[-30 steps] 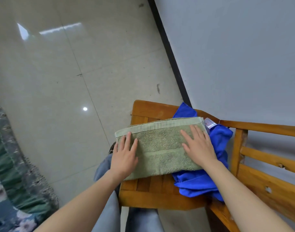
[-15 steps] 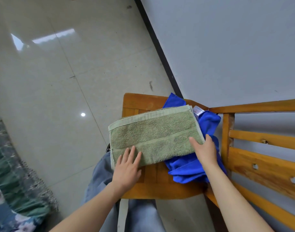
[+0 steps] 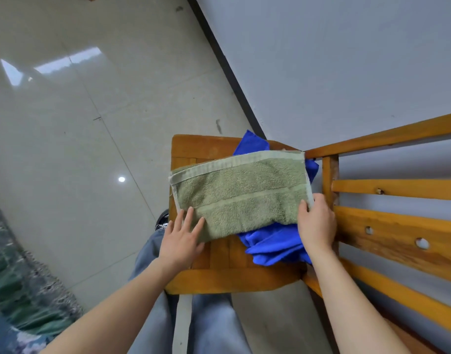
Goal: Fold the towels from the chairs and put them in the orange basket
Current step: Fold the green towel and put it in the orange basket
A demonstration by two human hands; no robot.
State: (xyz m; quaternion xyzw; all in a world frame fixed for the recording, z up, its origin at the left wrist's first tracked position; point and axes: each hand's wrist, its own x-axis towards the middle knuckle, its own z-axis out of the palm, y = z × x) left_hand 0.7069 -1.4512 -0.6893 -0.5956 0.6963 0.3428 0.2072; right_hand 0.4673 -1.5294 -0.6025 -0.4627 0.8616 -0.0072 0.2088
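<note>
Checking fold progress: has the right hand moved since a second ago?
Yes. The right hand slid from atop the green towel to its edge by the chair post.

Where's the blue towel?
In the head view, the blue towel lies on the chair seat, mostly under the green towel. It pokes out on the right, beside the right hand.

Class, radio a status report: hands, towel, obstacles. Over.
Left hand flat on green towel. Right hand pinches its right edge. Towel folded on chair, over crumpled blue towel.
</note>
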